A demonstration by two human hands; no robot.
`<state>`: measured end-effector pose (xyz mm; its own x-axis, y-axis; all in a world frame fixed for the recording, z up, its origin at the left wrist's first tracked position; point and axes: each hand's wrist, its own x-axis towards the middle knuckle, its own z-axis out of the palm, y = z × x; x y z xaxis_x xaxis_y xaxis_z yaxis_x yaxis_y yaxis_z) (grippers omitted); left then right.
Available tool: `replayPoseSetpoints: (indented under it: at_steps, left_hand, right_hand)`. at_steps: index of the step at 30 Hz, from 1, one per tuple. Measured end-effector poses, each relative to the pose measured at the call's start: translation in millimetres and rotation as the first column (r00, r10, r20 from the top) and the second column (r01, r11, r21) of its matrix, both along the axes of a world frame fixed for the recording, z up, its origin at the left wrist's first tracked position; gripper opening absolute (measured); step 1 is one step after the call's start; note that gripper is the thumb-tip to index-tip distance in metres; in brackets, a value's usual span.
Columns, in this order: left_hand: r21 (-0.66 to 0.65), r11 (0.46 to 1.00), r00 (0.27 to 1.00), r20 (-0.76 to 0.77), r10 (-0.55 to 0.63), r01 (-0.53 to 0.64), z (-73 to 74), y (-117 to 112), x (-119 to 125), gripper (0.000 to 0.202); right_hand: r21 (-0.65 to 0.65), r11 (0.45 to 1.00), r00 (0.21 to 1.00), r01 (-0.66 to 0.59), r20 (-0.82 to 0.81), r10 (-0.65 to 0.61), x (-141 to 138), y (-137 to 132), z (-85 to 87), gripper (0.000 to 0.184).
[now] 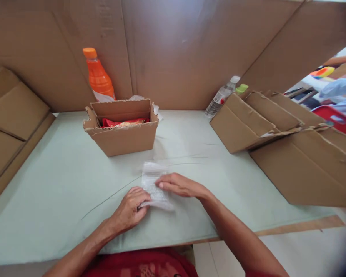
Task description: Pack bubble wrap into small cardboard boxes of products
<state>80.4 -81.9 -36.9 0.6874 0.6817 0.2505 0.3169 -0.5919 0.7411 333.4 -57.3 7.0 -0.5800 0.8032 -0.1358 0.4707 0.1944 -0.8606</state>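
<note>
A small sheet of clear bubble wrap (155, 188) lies on the pale green cloth near the front of the table, its far and near ends slightly blurred. My left hand (134, 206) is closed on its near left edge, fingers curled over and thumb beneath. Across the right side of the wrap rests my right hand (181, 184), fingers stretched out and touching the surface. Whether anything lies inside the wrap I cannot tell. Just beyond the hands stands an open cardboard box (129, 140), with red packets (123, 122) showing in it.
An orange drink bottle (100, 79) stands behind the box. At the right are a clear water bottle (222, 98) and cardboard boxes (308, 165). More folded cardboard (14, 111) stands at left. A cardboard wall (173, 50) closes the back. Thin dark lines mark the cloth (60, 184).
</note>
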Motion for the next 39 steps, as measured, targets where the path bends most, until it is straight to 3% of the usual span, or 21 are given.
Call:
replayPoseSetpoints:
  at_steps: [3,5,7,9,11,13,15,17,19,22,25,29,31,33,36,38,39]
  left_hand:
    - [-0.062,0.998,1.000,0.002,0.005,-0.005,2.1,-9,-8,0.033]
    - [-0.116,0.993,0.999,-0.025,0.024,-0.027,5.5,-12,-12,0.030]
    - [-0.181,0.980,0.996,-0.051,0.077,-0.085,9.0,-15,-16,0.028]
    - [-0.251,0.951,0.983,-0.088,0.163,-0.180,11.2,-15,-18,0.030]
    - [-0.303,0.916,0.963,-0.133,0.233,-0.263,11.2,-14,-18,0.039]
    - [-0.313,0.899,0.950,-0.161,0.267,-0.306,8.6,-11,-16,0.046]
    - [-0.225,0.910,0.933,-0.170,0.316,-0.349,4.0,-8,-12,0.048]
    - [-0.061,0.912,0.903,-0.178,0.390,-0.406,-1.9,-6,-7,0.049]
    - [0.081,0.894,0.875,-0.187,0.447,-0.440,-7.7,-6,-3,0.050]
    - [0.180,0.878,0.857,-0.200,0.474,-0.444,-13.6,-9,-2,0.053]
    - [0.255,0.861,0.867,-0.128,0.481,-0.440,-13.3,-14,-8,0.056]
    - [0.264,0.917,0.947,-0.033,0.320,-0.301,-5.7,-23,-20,0.053]
    - [0.196,0.952,0.969,-0.034,0.247,-0.236,-2.8,-28,-23,0.047]
    - [0.118,0.963,0.967,-0.049,0.249,-0.242,-2.4,-30,-23,0.044]
    - [0.080,0.945,0.939,-0.109,0.326,-0.319,-6.2,-28,-18,0.046]
    - [0.117,0.927,0.917,-0.147,0.372,-0.357,-9.8,-24,-13,0.046]
    - [0.147,0.918,0.907,-0.160,0.391,-0.369,-11.2,-22,-10,0.045]
  right_hand:
    - [-0.300,0.943,0.955,0.141,-0.211,-0.209,-9,34,-19.0,0.044]
    - [-0.336,0.855,0.831,0.394,-0.267,-0.488,-14,49,-27.7,0.052]
    - [-0.283,0.771,0.709,0.570,-0.305,-0.636,-12,50,-30.6,0.056]
    - [-0.182,0.789,0.725,0.586,-0.317,-0.612,-3,33,-28.0,0.054]
    - [-0.054,0.876,0.835,0.480,-0.277,-0.475,9,4,-21.9,0.048]
    - [0.085,0.916,0.908,0.391,-0.199,-0.369,15,-31,-14.8,0.043]
    - [0.263,0.865,0.904,0.426,-0.151,-0.399,10,-62,-10.1,0.038]
    - [0.445,0.765,0.879,0.465,-0.134,-0.457,-3,-84,-10.8,0.032]
    - [0.555,0.736,0.902,0.388,-0.064,-0.427,-21,-95,-17.6,0.031]
    - [0.601,0.780,0.936,0.176,0.142,-0.321,-41,-97,-34.6,0.035]
    - [0.625,0.773,0.911,0.107,0.251,-0.329,-51,-90,-49.6,0.028]
    - [0.627,0.747,0.905,0.220,0.154,-0.396,-54,-84,-55.2,0.026]
    - [0.553,0.776,0.914,0.302,0.064,-0.401,-53,-85,-52.7,0.025]
    - [0.491,0.791,0.908,0.365,-0.001,-0.419,-51,-90,-48.0,0.023]
    - [0.600,0.695,0.875,0.397,-0.020,-0.483,-46,-99,-40.0,0.023]
    - [0.711,0.632,0.884,0.307,0.033,-0.467,-44,-103,-36.6,0.024]
    - [0.738,0.634,0.898,0.229,0.091,-0.431,-44,-103,-36.1,0.025]
